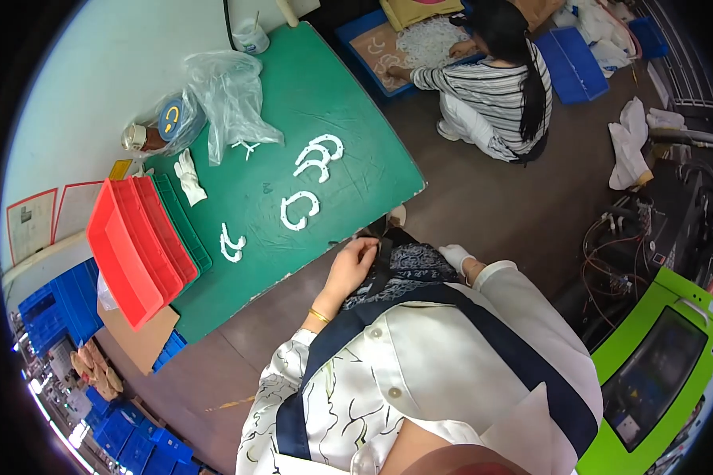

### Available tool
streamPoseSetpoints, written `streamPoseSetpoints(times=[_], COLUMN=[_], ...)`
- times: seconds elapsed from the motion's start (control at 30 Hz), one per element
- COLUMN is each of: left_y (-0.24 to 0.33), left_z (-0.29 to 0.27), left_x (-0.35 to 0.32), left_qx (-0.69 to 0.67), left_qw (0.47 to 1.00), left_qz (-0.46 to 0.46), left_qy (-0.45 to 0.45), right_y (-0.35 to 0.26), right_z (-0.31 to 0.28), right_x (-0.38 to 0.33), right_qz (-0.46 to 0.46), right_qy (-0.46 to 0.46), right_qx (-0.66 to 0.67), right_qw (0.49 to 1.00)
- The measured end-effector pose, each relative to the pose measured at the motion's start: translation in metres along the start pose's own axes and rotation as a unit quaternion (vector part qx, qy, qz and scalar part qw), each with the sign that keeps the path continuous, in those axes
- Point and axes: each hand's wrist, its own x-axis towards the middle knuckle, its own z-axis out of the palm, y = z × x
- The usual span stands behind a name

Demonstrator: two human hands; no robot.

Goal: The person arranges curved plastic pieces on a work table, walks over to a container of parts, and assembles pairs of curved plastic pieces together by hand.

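My left hand (355,265) is bare, with a gold bangle at the wrist. Its fingers curl together in front of the dark patterned apron (408,265), beside the near edge of the green table (253,273); what they hold, if anything, cannot be made out. On my right side, my right hand (455,257) wears a white glove and hangs against the apron, its fingers too small and partly hidden to read. Several white C-shaped plastic pieces lie on the table: a pair (319,157), a larger curve (299,211) and smaller pieces (231,242).
Red trays (139,249) and a green crate (184,226) stand at the table's left end, near a white glove (188,178) and a clear plastic bag (230,99). Beyond the table, a person (499,87) crouches by a blue tray (364,47) of white pieces. A green machine (657,364) is at right.
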Motion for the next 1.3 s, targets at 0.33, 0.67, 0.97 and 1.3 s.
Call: streamPoseSetpoints(times=[0.33, 0.67, 0.97, 1.3], left_y=[0.076, 0.077, 0.079, 0.075], left_z=[0.026, 0.052, 0.063, 0.064], left_x=[0.171, 0.277, 0.292, 0.29], left_qx=[0.145, 0.313, 0.324, 0.32], left_qw=[0.956, 0.856, 0.839, 0.848], left_qz=[0.183, 0.04, -0.019, -0.054], left_qy=[0.179, 0.409, 0.437, 0.419], right_y=[0.035, -0.122, -0.123, -0.109], right_z=[-0.083, -0.256, -0.262, -0.266], right_x=[0.046, 0.099, 0.14, 0.156], right_qz=[-0.08, 0.013, 0.052, 0.028], right_qy=[0.031, -0.125, -0.173, -0.16], right_qx=[0.056, -0.226, -0.427, -0.452], right_qw=[0.995, 0.966, 0.886, 0.877])
